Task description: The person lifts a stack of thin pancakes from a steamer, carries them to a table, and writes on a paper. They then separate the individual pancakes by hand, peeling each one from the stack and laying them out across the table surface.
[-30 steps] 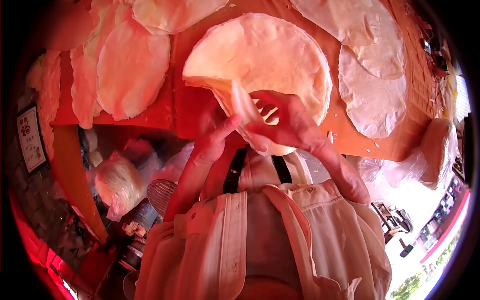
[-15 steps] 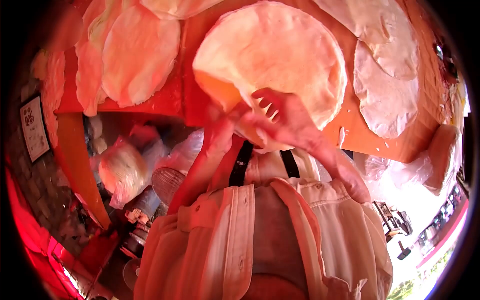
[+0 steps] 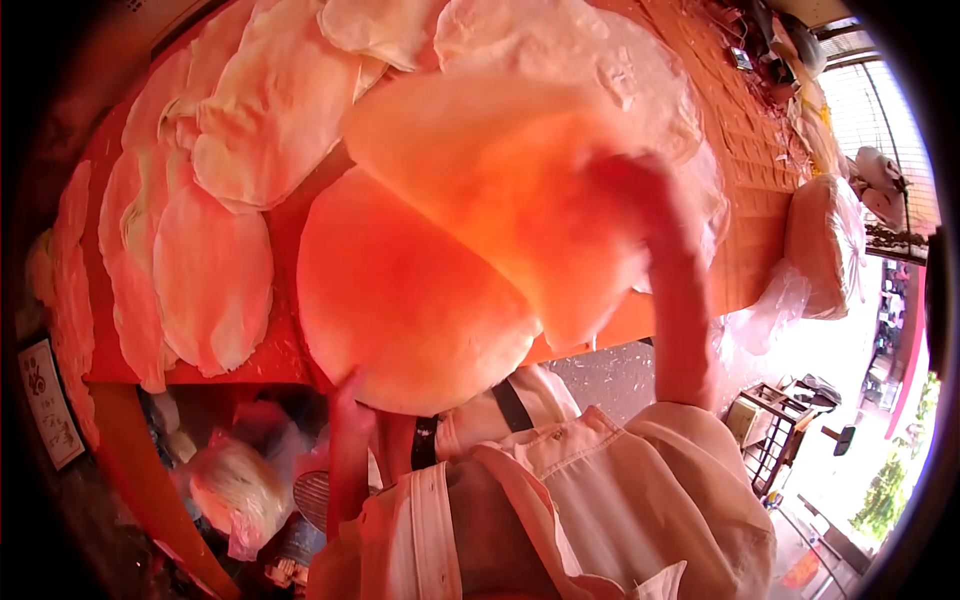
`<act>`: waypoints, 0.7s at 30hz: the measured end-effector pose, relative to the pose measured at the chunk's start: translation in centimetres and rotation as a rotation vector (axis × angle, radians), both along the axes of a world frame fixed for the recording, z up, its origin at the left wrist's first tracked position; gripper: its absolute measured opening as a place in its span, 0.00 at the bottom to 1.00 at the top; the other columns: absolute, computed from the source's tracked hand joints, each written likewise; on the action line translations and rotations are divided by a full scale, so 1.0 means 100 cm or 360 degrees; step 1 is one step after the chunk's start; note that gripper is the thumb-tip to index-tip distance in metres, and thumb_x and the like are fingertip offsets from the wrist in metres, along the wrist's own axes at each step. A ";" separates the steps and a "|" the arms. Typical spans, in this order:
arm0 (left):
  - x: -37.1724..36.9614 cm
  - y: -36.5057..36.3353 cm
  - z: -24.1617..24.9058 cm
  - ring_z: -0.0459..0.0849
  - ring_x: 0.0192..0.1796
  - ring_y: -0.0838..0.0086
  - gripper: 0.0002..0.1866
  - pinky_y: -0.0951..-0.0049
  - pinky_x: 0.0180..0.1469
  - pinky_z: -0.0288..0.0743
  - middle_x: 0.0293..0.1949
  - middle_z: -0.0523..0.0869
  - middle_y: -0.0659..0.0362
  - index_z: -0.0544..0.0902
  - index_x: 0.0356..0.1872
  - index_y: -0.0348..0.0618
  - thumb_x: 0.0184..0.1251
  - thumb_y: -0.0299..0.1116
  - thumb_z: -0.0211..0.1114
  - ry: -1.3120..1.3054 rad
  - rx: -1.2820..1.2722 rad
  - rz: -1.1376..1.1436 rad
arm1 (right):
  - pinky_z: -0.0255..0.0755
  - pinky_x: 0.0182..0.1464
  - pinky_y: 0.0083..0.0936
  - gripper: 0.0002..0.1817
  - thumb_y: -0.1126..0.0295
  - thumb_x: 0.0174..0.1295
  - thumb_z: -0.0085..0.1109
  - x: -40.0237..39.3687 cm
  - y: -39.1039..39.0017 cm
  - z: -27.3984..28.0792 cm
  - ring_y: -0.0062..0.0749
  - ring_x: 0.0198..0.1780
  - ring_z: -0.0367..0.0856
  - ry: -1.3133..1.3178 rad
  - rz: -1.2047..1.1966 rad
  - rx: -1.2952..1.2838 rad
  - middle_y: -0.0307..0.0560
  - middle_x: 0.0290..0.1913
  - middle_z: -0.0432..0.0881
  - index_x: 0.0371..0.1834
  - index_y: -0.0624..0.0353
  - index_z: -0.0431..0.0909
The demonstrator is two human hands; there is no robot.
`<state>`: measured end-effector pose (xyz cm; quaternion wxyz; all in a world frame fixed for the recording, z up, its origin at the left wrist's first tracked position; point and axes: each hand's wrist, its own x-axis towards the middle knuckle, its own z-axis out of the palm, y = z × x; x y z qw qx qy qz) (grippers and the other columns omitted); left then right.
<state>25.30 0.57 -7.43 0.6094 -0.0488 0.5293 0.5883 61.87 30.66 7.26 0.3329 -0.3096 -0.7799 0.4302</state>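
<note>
A thin round dough sheet (image 3: 480, 150) is raised in the air, bent and partly see-through, over the right side of a round stack of dough sheets (image 3: 400, 290). My right hand (image 3: 632, 190), smeared by motion, holds the raised sheet at its right part. The sheet's lower tip hangs near the table's front edge. My left hand (image 3: 350, 400) is at the near left rim of the stack, touching it; its fingers are mostly hidden.
More dough sheets (image 3: 212, 280) lie overlapping on the left of the orange table (image 3: 755, 200), and others (image 3: 520, 40) at the back. Plastic bags (image 3: 240, 490) sit below the table. A full bag (image 3: 828, 245) stands at the right.
Both hands were together at the stack's near edge, with a sheet partly peeled. My right hand has swung up and right with the sheet; my left has moved left. The view has shifted right.
</note>
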 end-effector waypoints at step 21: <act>0.024 0.030 0.044 0.74 0.63 0.59 0.28 0.58 0.65 0.67 0.62 0.75 0.52 0.66 0.66 0.38 0.64 0.29 0.57 0.0190 -0.0024 -0.0060 | 0.77 0.30 0.26 0.10 0.75 0.59 0.50 0.171 0.373 0.132 0.38 0.30 0.80 0.1183 -0.0528 -0.0891 0.56 0.33 0.81 0.39 0.71 0.74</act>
